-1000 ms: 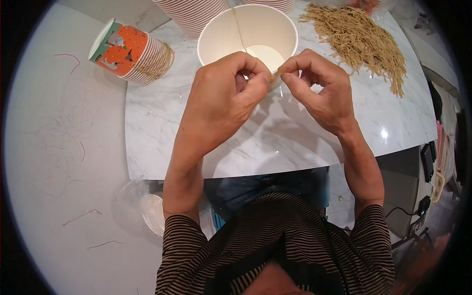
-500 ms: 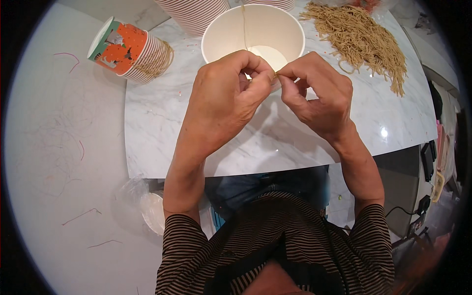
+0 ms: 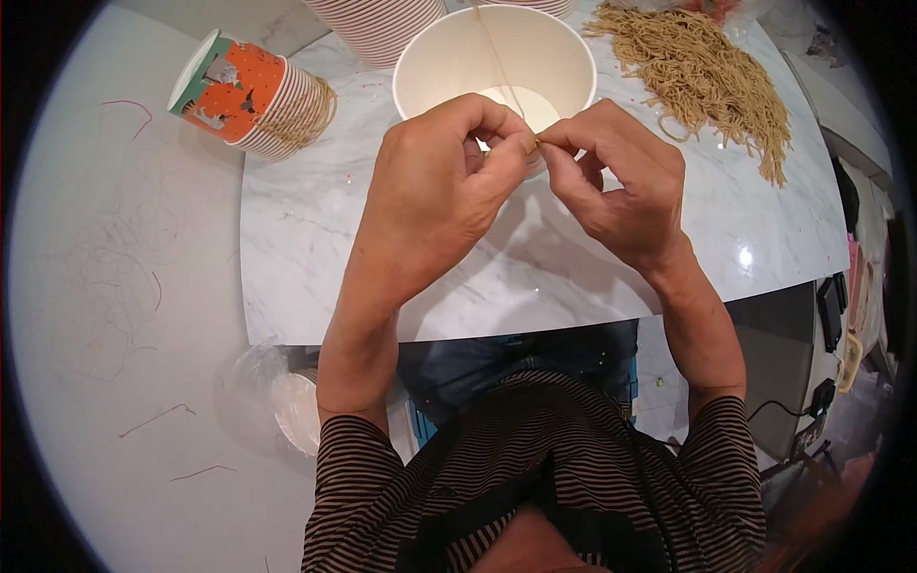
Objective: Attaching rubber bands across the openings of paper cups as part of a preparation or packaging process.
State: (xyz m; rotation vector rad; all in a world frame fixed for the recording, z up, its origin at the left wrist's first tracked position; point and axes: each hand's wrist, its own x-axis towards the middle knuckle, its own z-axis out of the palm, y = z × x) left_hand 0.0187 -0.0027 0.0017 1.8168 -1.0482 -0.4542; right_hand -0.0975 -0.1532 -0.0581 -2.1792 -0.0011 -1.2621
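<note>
- Over the near rim of the white paper bucket [image 3: 435, 81], my left hand [image 3: 435, 196] and my right hand [image 3: 616, 181] meet, thumbs and forefingers touching tip to tip.
- Both hands are pinched together on a thin tan string [image 3: 497, 62], which runs from the pinch up and away across the bucket's mouth.
- Far to the right, a loose heap of the same tan strings [image 3: 707, 76] lies on the marble tabletop [image 3: 306, 248].
- Far to the left, a stack of orange paper cups [image 3: 253, 95] lies on its side, its mouth turned left.
- Beyond the bucket, a stack of striped cups [image 3: 377, 24] touches the frame's far edge.
- Near me, left of my knees, a clear plastic bag [image 3: 267, 401] sits on the pale floor.
</note>
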